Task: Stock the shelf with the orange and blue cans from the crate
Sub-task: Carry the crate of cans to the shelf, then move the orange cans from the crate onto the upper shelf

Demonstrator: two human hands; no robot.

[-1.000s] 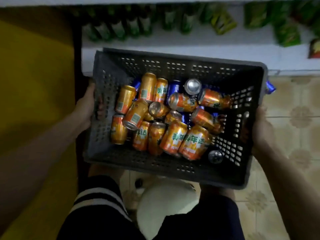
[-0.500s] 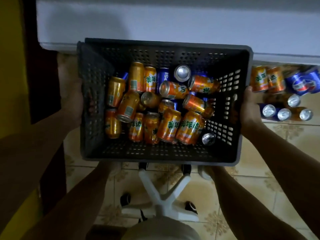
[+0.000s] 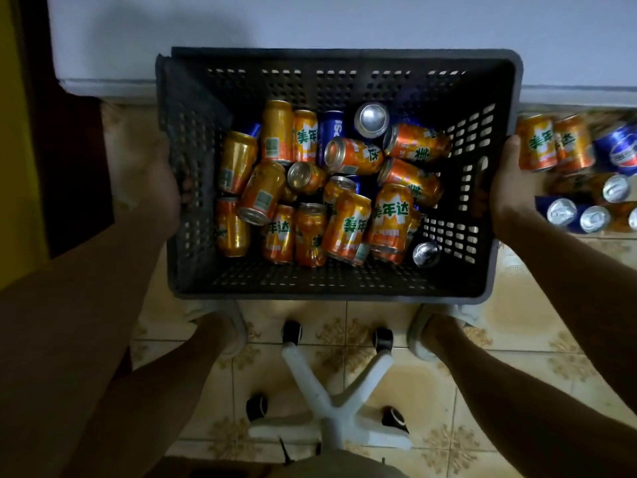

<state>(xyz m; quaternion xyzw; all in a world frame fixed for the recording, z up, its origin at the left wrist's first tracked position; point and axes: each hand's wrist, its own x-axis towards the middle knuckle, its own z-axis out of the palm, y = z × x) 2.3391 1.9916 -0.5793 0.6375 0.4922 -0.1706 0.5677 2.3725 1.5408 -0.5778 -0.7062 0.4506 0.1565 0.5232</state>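
A dark grey perforated crate (image 3: 331,281) hangs in front of me above the tiled floor. My left hand (image 3: 162,188) grips its left wall and my right hand (image 3: 510,188) grips its right wall, fingers through the handle slots. Inside lie several orange cans (image 3: 348,225) in a jumble, with a few blue cans (image 3: 331,132) showing between them near the back. More orange cans (image 3: 551,143) and blue cans (image 3: 620,150) lie and stand on the lowest level at the right, just beyond my right hand.
A white shelf front (image 3: 310,39) runs across the top. Below the crate are my legs, my slippers (image 3: 227,326) and the white wheeled base of a chair (image 3: 334,401). A dark wooden panel (image 3: 69,150) and yellow wall stand at the left.
The crate has come lower, from level with the shelves of green packets to near the floor. The cans at the lower right have come into view. Both hands keep their hold.
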